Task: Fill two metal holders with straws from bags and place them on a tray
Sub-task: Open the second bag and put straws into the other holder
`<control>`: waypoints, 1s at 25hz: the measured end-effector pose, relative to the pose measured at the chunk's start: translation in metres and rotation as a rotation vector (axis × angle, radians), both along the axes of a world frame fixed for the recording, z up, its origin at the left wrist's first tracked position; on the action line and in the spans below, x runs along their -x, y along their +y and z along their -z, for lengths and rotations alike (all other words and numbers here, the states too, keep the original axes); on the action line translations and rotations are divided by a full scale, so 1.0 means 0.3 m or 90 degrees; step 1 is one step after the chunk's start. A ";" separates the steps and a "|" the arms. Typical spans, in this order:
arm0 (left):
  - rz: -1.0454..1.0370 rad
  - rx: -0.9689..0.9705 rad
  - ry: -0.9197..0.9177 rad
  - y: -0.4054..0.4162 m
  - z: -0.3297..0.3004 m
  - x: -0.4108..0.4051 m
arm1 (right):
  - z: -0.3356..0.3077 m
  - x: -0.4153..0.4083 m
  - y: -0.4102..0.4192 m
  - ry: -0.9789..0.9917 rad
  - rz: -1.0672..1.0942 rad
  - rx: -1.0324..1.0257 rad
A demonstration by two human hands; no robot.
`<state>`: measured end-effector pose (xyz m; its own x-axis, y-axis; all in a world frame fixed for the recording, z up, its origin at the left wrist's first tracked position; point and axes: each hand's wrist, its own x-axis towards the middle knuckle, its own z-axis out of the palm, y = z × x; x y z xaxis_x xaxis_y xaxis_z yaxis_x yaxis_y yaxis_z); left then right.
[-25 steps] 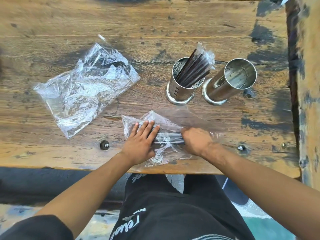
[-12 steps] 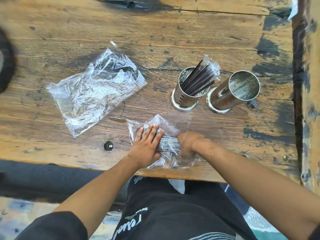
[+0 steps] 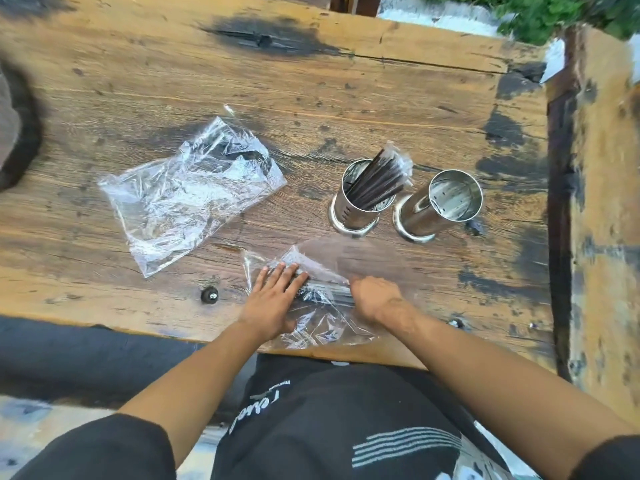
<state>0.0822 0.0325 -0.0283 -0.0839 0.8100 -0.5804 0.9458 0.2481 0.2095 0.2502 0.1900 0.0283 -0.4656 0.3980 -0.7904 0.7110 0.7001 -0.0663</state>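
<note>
Crosswise, bagged straws point(image 3: 325, 293) lie left-to-right; left hand point(image 3: 273, 299) presses flat, right hand point(image 3: 375, 297) grips them, fingers hidden.

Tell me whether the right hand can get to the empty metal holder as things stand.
Probably yes. The empty holder stands beyond the right hand with only bare table between them. But that hand grips the straws in the bag, so it isn't free.

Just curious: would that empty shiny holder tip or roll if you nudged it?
The empty holder is tall and narrow, so a push near its rim might tip it. Its flared base likely helps. Being round, it would probably roll once down.
</note>
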 end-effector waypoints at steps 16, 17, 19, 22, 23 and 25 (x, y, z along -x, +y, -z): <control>-0.070 -0.017 0.064 0.115 -0.126 0.010 | 0.008 -0.108 0.040 -0.018 0.084 0.055; -0.047 -0.023 0.114 0.133 -0.130 -0.020 | 0.006 -0.101 0.036 -0.018 0.086 0.061; -0.007 -0.022 0.155 0.164 -0.127 -0.069 | 0.010 -0.092 0.028 -0.026 0.081 0.067; 0.005 -0.043 0.006 0.185 -0.116 -0.105 | 0.005 -0.080 0.018 -0.043 0.073 0.061; -0.009 -0.033 -0.050 0.184 -0.110 -0.112 | 0.005 -0.080 0.017 -0.039 0.077 0.062; -0.030 0.022 -0.088 0.181 -0.093 -0.117 | -0.004 -0.087 0.023 -0.031 0.092 0.069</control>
<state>0.1174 0.0867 -0.0003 -0.0393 0.7864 -0.6165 0.8958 0.3011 0.3270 0.2761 0.1970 0.0296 -0.3694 0.3693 -0.8527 0.8079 0.5811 -0.0983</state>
